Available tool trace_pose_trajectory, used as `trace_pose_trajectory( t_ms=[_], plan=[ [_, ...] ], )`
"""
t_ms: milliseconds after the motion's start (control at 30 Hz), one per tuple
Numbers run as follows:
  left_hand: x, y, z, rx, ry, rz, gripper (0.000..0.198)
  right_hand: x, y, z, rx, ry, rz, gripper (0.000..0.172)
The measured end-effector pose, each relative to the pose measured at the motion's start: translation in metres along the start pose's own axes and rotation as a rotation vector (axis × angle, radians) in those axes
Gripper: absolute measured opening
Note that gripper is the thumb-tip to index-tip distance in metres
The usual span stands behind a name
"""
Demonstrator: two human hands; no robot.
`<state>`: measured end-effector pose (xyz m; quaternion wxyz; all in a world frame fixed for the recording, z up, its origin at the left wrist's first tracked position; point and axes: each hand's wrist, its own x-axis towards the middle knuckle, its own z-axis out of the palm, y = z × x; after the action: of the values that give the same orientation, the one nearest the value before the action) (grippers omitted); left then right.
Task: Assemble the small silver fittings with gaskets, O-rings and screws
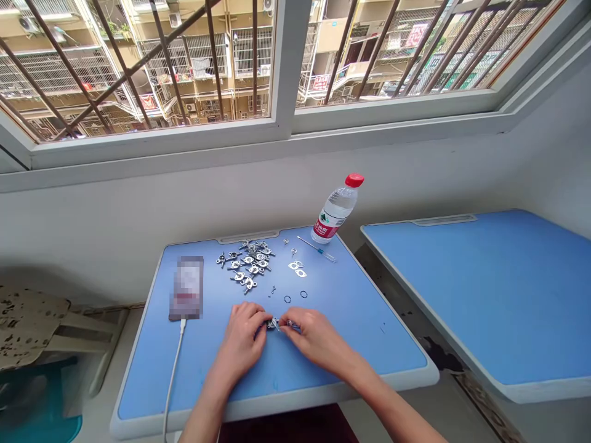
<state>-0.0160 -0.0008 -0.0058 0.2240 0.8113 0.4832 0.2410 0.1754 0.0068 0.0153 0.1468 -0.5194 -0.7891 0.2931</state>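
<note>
Metal fitting: a small metal fitting [274, 323] sits between the two hands, held above the near half of a blue desk [360, 307]; fingers hide most of its shape.
Grip: both hands look closed on it, the left hand [240, 338] curled around one side, and the right hand [307, 335] pinching the other between its fingertips.
Risk: the piece is tiny and held only at the fingertips, so a slipped pinch could drop it or flick it across the desk; a nudge from a wrist could also scatter the loose parts beyond.
Pose: both forearms reach in from the near edge and angle toward each other, with the wrists low and the hands almost touching.
Nearby parts: a heap of metal fittings [244, 264], flat metal plates [298, 268], and two small black rings [287, 299] lie ahead of the hands.
Rest: a small screwdriver [316, 248], a red-capped water bottle [337, 209], a blurred phone [187, 288] on a white cable [174, 375], and a second blue desk [475, 289].
</note>
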Motion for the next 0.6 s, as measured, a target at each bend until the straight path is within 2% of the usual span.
trace_pose_trajectory(
  t_ms=[200,333,467,600],
  plan=[
    [0.0,-0.001,0.001,-0.01,0.002,0.003,0.032,0.013,-0.005,-0.001,0.031,-0.018,0.055,0.017],
    [-0.001,-0.001,0.0,0.008,0.028,-0.013,0.03,0.018,0.0,-0.001,0.048,0.025,0.085,0.019],
    [-0.002,0.001,-0.002,0.021,0.053,-0.031,0.025,0.016,0.009,-0.005,0.02,0.029,0.093,0.021],
    [-0.001,0.005,-0.003,0.036,0.021,-0.081,0.014,0.011,0.012,-0.008,-0.014,-0.023,0.07,0.019]
  ],
)
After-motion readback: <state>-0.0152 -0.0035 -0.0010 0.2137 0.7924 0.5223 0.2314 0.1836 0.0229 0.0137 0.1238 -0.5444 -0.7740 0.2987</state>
